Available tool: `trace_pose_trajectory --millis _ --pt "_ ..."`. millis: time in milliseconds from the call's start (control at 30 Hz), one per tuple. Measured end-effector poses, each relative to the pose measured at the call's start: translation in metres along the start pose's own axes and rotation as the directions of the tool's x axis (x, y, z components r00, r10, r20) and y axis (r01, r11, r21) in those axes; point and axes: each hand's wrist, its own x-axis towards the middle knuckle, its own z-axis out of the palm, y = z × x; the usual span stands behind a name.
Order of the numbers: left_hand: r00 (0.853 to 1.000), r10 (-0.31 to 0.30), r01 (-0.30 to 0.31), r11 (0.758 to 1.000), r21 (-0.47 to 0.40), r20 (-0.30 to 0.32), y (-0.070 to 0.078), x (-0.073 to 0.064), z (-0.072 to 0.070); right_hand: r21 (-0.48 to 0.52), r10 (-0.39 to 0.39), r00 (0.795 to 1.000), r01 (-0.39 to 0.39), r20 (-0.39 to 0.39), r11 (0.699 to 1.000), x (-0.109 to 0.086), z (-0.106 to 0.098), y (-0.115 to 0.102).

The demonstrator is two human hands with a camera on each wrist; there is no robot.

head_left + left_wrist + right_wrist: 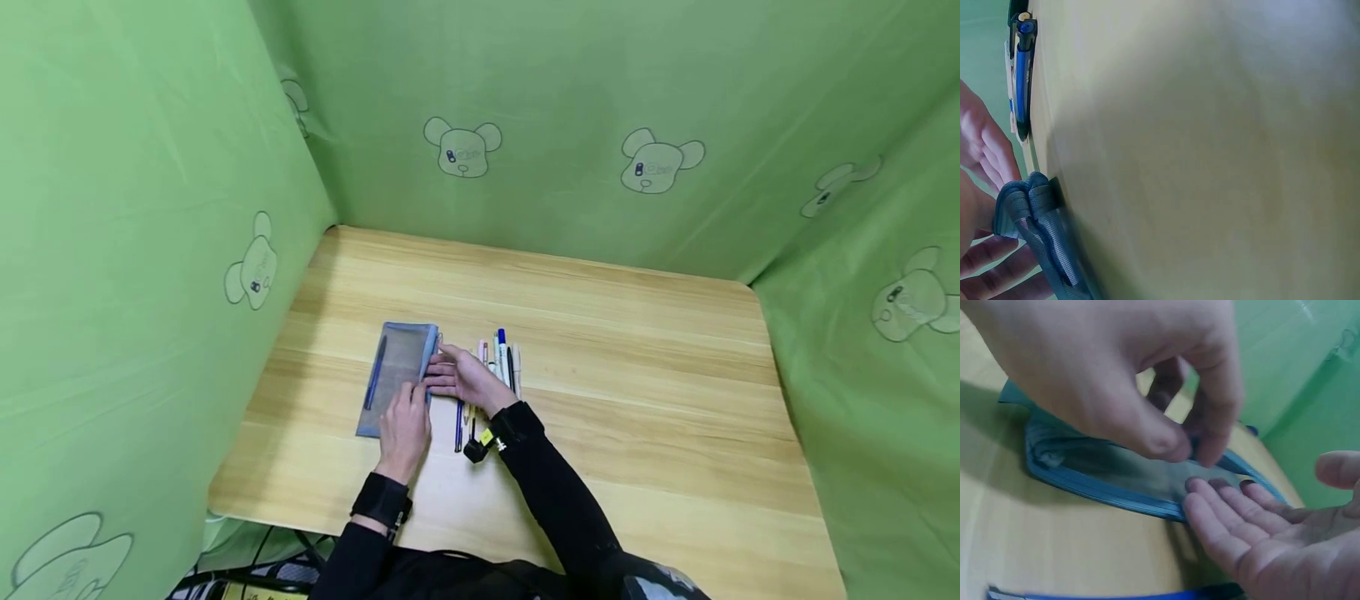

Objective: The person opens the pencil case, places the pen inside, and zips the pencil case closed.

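Note:
A blue zip pencil pouch (407, 348) with a see-through grey face lies on the table, a dark blue pen (375, 373) showing along its left side. With thumb and fingertips my left hand (405, 423) pinches the pouch's upper edge. In the right wrist view the zipped edge (1116, 495) gapes open between the two hands. My right hand (474, 380) is palm up, its straight fingers touching the lower edge of that opening. Just right of the pouch, partly hidden by the right hand and wrist, are several pens (503, 354).
The wooden table (645, 400) stretches away to the right. Green cloth with bear faces (555, 100) hangs round its back and sides. A blue pen (1021, 81) shows beyond the pouch in the left wrist view.

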Motion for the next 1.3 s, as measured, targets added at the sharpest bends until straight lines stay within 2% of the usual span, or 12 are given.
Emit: trace_pose_trajectory --millis 200,367,433,600,733,833,1000,1167,1300 --pt "1.0 -0.002 0.002 1.0 0.0 0.02 0.001 0.001 -0.001 -0.167 -0.052 0.995 0.037 -0.086 0.985 -0.013 -0.002 -0.01" --pt "1.0 0.002 -0.002 1.0 -0.001 0.014 0.001 0.001 0.001 -0.317 -0.172 0.974 0.118 -0.148 0.941 -0.024 -0.001 -0.015" --pt "1.0 0.004 -0.004 1.0 -0.006 0.011 0.001 0.001 0.001 -0.412 -0.243 0.955 0.154 -0.171 0.898 -0.027 -0.002 -0.015" --pt "1.0 0.001 -0.001 1.0 -0.013 0.016 0.001 0.0 0.003 -0.611 -0.413 0.889 0.217 -0.2 0.761 -0.037 -0.004 -0.015" --pt "1.0 -0.002 0.002 1.0 -0.02 0.023 0.001 0.001 0.003 -0.668 -0.503 0.84 0.255 -0.206 0.699 -0.043 -0.003 -0.015" --pt "1.0 0.0 0.0 1.0 -0.021 0.023 0.002 0.001 0.003 -0.723 -0.552 0.808 0.254 -0.207 0.643 -0.049 -0.005 -0.014" --pt "1.0 0.004 -0.004 1.0 -0.025 0.022 0.003 0.003 0.002 -0.793 -0.595 0.78 0.234 -0.192 0.562 -0.055 -0.013 -0.011" --pt "1.0 0.007 -0.007 1.0 -0.027 0.023 0.003 0.002 0.002 -0.827 -0.616 0.765 0.217 -0.186 0.519 -0.058 -0.024 -0.006" --pt "1.0 0.01 -0.01 0.999 -0.03 0.01 0.003 0.002 0.002 -0.843 -0.625 0.757 0.202 -0.189 0.499 -0.06 -0.033 -0.004"
